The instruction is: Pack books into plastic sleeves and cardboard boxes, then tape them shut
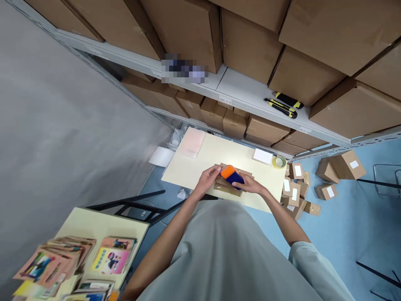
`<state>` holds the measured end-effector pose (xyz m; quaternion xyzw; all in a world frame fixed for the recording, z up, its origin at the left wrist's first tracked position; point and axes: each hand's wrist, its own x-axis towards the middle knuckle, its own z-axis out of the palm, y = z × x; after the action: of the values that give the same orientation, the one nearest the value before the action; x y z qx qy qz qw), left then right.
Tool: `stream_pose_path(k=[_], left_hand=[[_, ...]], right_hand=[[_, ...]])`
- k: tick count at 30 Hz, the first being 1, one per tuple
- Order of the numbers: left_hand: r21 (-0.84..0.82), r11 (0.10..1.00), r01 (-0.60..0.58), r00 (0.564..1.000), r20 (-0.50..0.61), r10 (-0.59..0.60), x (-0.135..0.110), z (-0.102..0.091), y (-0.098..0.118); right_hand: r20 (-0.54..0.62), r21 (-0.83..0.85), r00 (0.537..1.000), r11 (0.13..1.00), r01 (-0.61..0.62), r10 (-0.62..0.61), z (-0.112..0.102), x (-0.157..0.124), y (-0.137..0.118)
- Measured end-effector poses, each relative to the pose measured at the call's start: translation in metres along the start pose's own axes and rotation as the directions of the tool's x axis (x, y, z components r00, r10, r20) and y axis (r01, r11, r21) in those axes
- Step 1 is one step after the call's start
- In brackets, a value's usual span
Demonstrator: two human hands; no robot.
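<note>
On a pale yellow table (194,167) lies a small brown cardboard box (226,187). My left hand (207,179) rests on the box's left end, fingers curled over its edge. My right hand (249,184) grips an orange and blue tape dispenser (232,174), which it presses on top of the box. Part of the box is hidden beneath both hands and the dispenser.
The table also holds a pink sheet (191,143), a white pad (262,156) and a tape roll (279,161). Several small labelled boxes (294,190) lie on the blue floor to the right. Metal shelves carry large cartons and two yellow-black utility knives (283,104). Colourful books (78,259) cover a nearer table at lower left.
</note>
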<state>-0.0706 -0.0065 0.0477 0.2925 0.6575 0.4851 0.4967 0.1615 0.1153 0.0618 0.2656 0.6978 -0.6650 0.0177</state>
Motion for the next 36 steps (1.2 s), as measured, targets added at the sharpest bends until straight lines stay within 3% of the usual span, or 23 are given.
stream_pose_path(k=[4,9,18,24,31,36], left_hand=[[0.009,1.000,0.004,0.999,0.049,-0.005,0.000,-0.008,0.010],[-0.012,1.000,-0.007,0.993,0.115,0.009,0.003,-0.018,0.007],[0.183,0.971,-0.153,0.988,0.018,0.152,-0.006,-0.025,0.018],[0.157,0.973,-0.168,0.984,-0.030,0.174,-0.012,-0.033,0.029],[0.192,0.974,-0.118,0.993,0.027,0.115,-0.003,-0.045,0.025],[0.214,0.973,-0.081,0.996,0.043,0.074,0.003,-0.052,0.011]], right_hand=[[-0.017,-0.188,1.000,0.982,-0.002,-0.001,-0.005,-0.007,-0.011],[-0.056,-0.256,0.998,0.966,-0.034,0.021,-0.003,-0.015,-0.029],[-0.034,-0.251,0.989,0.957,-0.147,0.143,0.005,-0.011,-0.054],[-0.030,-0.240,0.968,0.938,-0.249,0.249,0.005,0.001,-0.071],[-0.045,-0.325,0.926,0.871,-0.368,0.374,0.006,0.015,-0.058],[-0.027,-0.283,0.919,0.879,-0.383,0.392,0.016,0.024,-0.045]])
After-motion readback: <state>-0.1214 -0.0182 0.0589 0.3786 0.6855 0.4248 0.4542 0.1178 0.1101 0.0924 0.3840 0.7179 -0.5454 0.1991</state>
